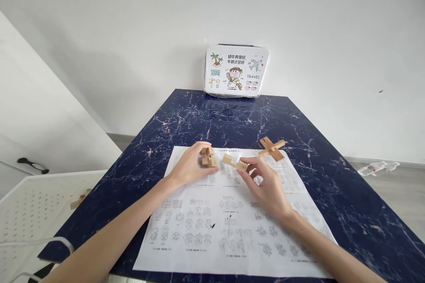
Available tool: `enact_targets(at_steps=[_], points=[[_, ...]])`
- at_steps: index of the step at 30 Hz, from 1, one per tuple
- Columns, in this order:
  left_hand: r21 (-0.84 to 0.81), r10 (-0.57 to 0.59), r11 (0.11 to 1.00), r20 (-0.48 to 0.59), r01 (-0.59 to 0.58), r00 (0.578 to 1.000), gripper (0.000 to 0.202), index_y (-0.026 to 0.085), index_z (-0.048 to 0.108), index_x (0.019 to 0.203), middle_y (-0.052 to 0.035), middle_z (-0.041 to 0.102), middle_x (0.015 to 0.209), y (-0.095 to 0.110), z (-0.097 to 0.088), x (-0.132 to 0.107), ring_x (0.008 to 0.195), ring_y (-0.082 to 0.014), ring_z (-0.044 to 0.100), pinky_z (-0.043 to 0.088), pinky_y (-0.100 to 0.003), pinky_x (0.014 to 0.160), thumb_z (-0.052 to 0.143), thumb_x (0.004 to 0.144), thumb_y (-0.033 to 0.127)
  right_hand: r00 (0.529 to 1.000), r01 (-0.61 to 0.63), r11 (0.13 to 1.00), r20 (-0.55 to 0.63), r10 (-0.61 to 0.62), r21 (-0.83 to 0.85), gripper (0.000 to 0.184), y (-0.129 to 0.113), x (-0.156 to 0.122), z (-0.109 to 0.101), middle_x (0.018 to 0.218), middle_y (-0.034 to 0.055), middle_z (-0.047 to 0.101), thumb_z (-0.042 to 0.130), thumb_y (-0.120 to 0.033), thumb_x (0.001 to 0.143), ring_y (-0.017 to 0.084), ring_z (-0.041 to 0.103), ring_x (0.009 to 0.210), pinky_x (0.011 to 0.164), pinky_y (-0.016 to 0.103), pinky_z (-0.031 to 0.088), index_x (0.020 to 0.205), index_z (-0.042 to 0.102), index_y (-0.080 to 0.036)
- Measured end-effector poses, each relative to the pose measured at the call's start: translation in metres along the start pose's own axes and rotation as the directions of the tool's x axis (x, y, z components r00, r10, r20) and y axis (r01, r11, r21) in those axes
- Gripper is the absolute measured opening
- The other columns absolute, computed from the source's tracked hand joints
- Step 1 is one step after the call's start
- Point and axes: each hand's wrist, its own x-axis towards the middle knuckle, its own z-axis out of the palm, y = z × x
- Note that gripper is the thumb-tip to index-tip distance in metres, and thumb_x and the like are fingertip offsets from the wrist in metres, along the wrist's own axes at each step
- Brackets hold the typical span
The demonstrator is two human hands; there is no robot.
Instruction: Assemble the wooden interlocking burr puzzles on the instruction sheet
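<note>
Left hand (190, 164) — fingers curled around a wooden block cluster (208, 159); right hand (268, 183) — thumb and fingertips pinching a notched stick (233, 163), its free end pointing toward the left fingers, printed sheet (186, 264) beneath both.

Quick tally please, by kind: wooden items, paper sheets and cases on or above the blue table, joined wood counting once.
Joined wooden groups: 2, cluster and cross
Notched stick: 1
Paper sheet: 1
Case: 1
Total: 5
</note>
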Motion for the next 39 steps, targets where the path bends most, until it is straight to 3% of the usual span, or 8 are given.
enact_targets(at_steps=[7, 12, 15, 20, 26, 29, 35, 39], points=[[0.013, 0.048, 0.999, -0.102, -0.047, 0.994, 0.06, 0.029, 0.059, 0.131, -0.0068, 0.063, 0.147, -0.01, -0.019, 0.007, 0.138, -0.0322, 0.058, 0.043, -0.057, 0.119, 0.087, 0.082, 0.049, 0.998, -0.07, 0.996, 0.004, 0.07, -0.058, 0.027, 0.007, 0.0, 0.001, 0.08, 0.0022, 0.071, 0.066, -0.048, 0.099, 0.018, 0.062, 0.062, 0.061, 0.033, 0.05, 0.112, 0.068, -0.024], [0.034, 0.014, 0.999, 0.035, -0.015, 0.999, 0.057, 0.028, 0.066, 0.119, -0.0077, 0.06, 0.15, -0.044, -0.052, 0.016, 0.144, -0.0366, 0.051, 0.038, -0.063, 0.121, 0.087, 0.077, 0.059, 0.998, -0.068, 0.978, -0.017, 0.067, -0.196, 0.03, 0.011, -0.001, 0.004, 0.074, 0.0016, 0.07, 0.065, -0.054, 0.099, 0.019, 0.061, 0.06, 0.062, 0.034, 0.046, 0.102, 0.066, -0.024], [0.069, 0.057, 0.995, 0.14, -0.067, 0.989, 0.056, 0.028, 0.069, 0.115, -0.0089, 0.057, 0.153, -0.053, -0.057, 0.017, 0.151, -0.0391, 0.039, 0.034, -0.066, 0.123, 0.088, 0.074, 0.06, 0.999, -0.052, 0.96, -0.004, 0.053, -0.274, 0.034, 0.012, -0.001, 0.005, 0.076, 0.0024, 0.071, 0.063, -0.058, 0.099, 0.019, 0.061, 0.059, 0.056, 0.032, 0.042, 0.096, 0.064, -0.024], [0.083, 0.04, 0.995, 0.253, -0.063, 0.967, 0.058, 0.027, 0.07, 0.112, -0.0112, 0.055, 0.154, -0.046, -0.05, 0.015, 0.154, -0.0421, 0.033, 0.037, -0.067, 0.121, 0.089, 0.07, 0.064, 0.999, -0.014, 0.955, 0.041, 0.027, -0.298, 0.039, 0.012, -0.001, 0.006, 0.081, 0.0039, 0.074, 0.06, -0.064, 0.099, 0.019, 0.063, 0.059, 0.055, 0.031, 0.043, 0.103, 0.062, -0.025], [0.029, 0.014, 0.999, 0.301, -0.024, 0.954, 0.096, 0.034, 0.05, 0.151, -0.0114, 0.042, 0.164, -0.033, -0.04, 0.009, 0.152, -0.0404, 0.041, 0.041, -0.06, 0.121, 0.089, 0.07, 0.068, 0.978, 0.061, 0.974, 0.208, -0.015, -0.217, 0.024, 0.004, 0.0, 0.005, 0.079, 0.0022, 0.071, 0.059, -0.043, 0.101, 0.018, 0.062, 0.059, 0.059, 0.032, 0.05, 0.114, 0.064, -0.024], [0.024, 0.019, 0.999, 0.309, -0.028, 0.951, 0.102, 0.037, 0.043, 0.157, -0.0098, 0.038, 0.167, -0.024, -0.031, 0.005, 0.152, -0.0399, 0.04, 0.041, -0.057, 0.122, 0.088, 0.07, 0.069, 0.959, 0.123, 0.976, 0.276, -0.07, -0.178, 0.024, 0.002, 0.0, 0.006, 0.088, 0.0049, 0.074, 0.057, -0.034, 0.102, 0.018, 0.064, 0.063, 0.061, 0.032, 0.053, 0.121, 0.066, -0.023], [0.026, 0.168, 0.983, 0.281, -0.183, 0.945, 0.089, 0.036, 0.047, 0.154, -0.0093, 0.049, 0.161, -0.007, -0.012, 0.002, 0.149, -0.0359, 0.045, 0.041, -0.054, 0.122, 0.085, 0.079, 0.065, 0.905, 0.294, 0.953, 0.342, -0.254, -0.072, 0.034, 0.003, 0.001, 0.008, 0.137, 0.0107, 0.071, 0.051, -0.021, 0.104, 0.028, 0.071, 0.112, 0.095, 0.048, 0.059, 0.135, 0.063, -0.026], [0.036, 0.269, 0.956, 0.294, -0.292, 0.917, 0.077, 0.04, 0.049, 0.154, -0.0045, 0.056, 0.157, 0.0, -0.007, 0.002, 0.148, -0.0329, 0.047, 0.039, -0.054, 0.123, 0.08, 0.087, 0.062, 0.875, 0.326, 0.945, 0.376, -0.305, 0.008, 0.036, 0.0, 0.002, 0.007, 0.146, 0.0076, 0.067, 0.047, -0.019, 0.107, 0.029, 0.065, 0.128, 0.106, 0.054, 0.054, 0.138, 0.062, -0.029]])
